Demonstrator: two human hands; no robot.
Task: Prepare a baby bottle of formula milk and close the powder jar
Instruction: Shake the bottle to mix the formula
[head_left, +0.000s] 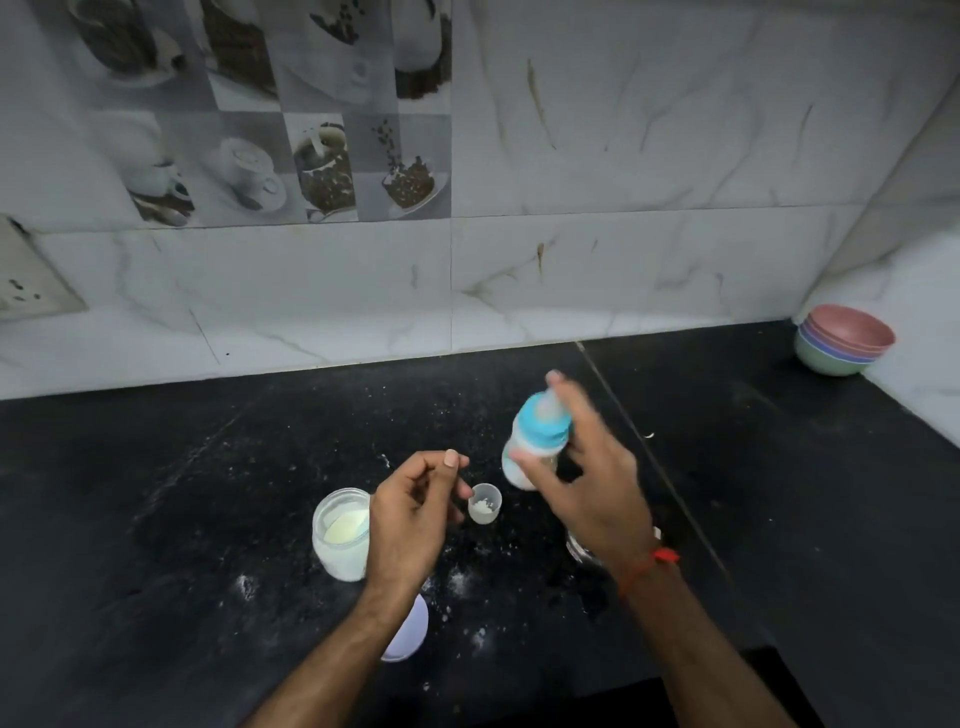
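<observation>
My right hand (587, 483) grips a baby bottle (537, 441) with a blue collar and white milk inside. The bottle is lifted off the black counter (208, 493), tilted and blurred. My left hand (415, 514) hovers to its left with curled fingers that meet the rim of a small clear scoop (484, 503) holding powder crumbs. The scoop's handle is hidden behind those fingers. The open glass powder jar (340, 535), part full of pale powder, stands just left of my left hand. Its white lid (410, 631) lies near the counter's front edge, partly under my left forearm.
Spilled powder dots the counter around the jar and lid. A shiny metal item (579, 551) is mostly hidden under my right wrist. Stacked coloured bowls (844, 340) sit in the far right corner. Tiled walls close off the back and right. A wall socket (26, 280) is at left.
</observation>
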